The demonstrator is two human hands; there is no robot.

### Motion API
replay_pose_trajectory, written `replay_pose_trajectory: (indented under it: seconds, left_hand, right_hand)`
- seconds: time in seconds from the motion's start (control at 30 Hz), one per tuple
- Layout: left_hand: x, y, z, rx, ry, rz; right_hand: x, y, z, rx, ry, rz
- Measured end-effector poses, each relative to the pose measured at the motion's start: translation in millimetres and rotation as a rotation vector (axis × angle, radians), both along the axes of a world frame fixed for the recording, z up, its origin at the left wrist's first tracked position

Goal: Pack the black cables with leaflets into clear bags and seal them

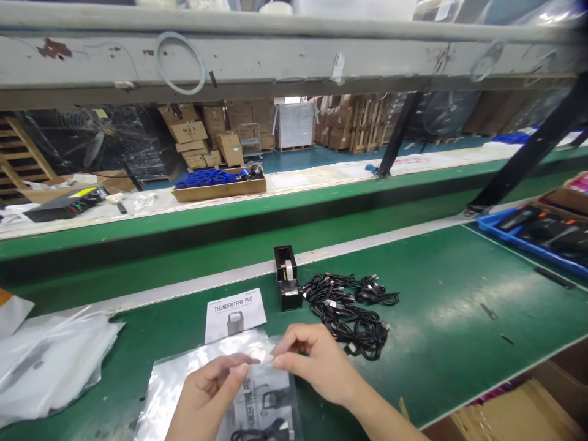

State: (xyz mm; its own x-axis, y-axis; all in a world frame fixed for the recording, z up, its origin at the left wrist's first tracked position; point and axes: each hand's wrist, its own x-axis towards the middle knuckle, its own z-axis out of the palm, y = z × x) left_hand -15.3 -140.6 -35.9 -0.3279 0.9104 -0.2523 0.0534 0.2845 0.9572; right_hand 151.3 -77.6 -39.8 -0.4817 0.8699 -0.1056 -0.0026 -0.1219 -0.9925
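Left hand (pixel 211 392) and right hand (pixel 316 361) pinch the clear bag (pixel 283 404) in front of the tape dispenser (pixel 287 282); black cables (pixel 351 309) lie right of the dispenser.

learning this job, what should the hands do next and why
Perhaps press along the far edge of the clear bag: the left hand and right hand pinch plastic there, and a leaflet and black cable show through. Whether it's sealed is unclear.

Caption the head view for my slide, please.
Left hand and right hand pinch a clear bag over a green bench, near black cables and a tape dispenser.
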Motion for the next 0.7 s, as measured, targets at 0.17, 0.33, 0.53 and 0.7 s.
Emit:
replay_pose_trajectory:
  seconds: [0.17,0.33,0.53,0.7]
  left_hand:
    - [-4.9,-5.4,-7.0,0.013,-0.030,0.125]
    - [-22.5,-10.0,-23.6,-0.027,-0.104,0.207]
    - [-37.6,-10.2,-27.5,-0.070,-0.012,0.142]
    - [-36.3,-9.1,-11.2,-0.081,-0.176,0.168]
  right_hand:
    - [-4.5,-4.0,9.2,0.043,-0.072,-0.055]
    - [-0.9,-2.9,9.3,0.113,-0.154,-0.070]
    - [-1.4,1.3,10.1,0.241,-0.148,0.034]
    - [1.2,4.3,5.6,0.378,-0.161,0.055]
